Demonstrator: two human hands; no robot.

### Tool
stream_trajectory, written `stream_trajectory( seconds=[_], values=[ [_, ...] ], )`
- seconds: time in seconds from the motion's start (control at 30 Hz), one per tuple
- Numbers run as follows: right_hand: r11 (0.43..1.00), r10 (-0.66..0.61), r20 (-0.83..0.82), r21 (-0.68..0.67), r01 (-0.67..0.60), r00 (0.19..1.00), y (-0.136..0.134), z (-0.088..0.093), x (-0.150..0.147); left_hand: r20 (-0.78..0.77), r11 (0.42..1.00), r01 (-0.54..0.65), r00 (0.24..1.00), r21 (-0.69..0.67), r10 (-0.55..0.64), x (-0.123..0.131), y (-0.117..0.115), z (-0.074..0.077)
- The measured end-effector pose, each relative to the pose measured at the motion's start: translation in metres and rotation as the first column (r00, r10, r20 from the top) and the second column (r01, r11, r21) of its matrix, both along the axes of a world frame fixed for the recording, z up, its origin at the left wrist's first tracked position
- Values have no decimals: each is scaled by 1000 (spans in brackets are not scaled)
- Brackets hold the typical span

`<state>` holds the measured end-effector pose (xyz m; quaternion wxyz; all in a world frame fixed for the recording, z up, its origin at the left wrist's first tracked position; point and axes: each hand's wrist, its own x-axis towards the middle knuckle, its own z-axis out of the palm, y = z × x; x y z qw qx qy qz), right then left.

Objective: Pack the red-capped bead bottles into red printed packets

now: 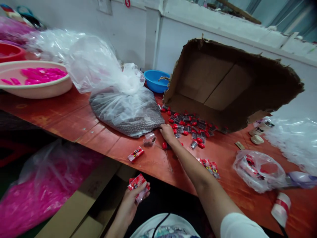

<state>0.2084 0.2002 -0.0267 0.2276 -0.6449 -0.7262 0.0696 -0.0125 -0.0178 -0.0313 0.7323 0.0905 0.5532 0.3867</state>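
Observation:
My left hand (135,195) is closed around small red printed packets (137,182), held low in front of the table's edge. My right hand (167,133) reaches over the table to the right corner of a tied clear bag of small dark beads (123,112). Its fingers are curled, and what they hold, if anything, is hidden. Just right of that hand lies a pile of small clear containers with red caps (188,125). A small clear cup (149,139) with something dark inside lies near the bag, and a red packet (136,154) is closer to the edge.
An open cardboard box (218,79) tilts over the pile. Behind the bag stands a blue bowl (156,81). A pale basin (37,91) of pink pieces is on the left. More packets (209,167), a clear bag (260,170) and a white roll-shaped item (281,208) lie rightward.

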Motion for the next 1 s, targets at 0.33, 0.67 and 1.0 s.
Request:
stream_trajectory(
  seconds=[0.33,0.67,1.0],
  values=[
    [975,220,-311,58,-213,925,-46,22,-38,57,999,40,998,22,-41,9,-1,-4],
    [943,333,-226,105,-317,916,-57,23,-56,36,999,7,999,37,-9,7,-2,4],
    [985,-142,-701,-32,168,699,-155,32,6,66,992,-33,998,122,25,25,9,18]
  ],
)
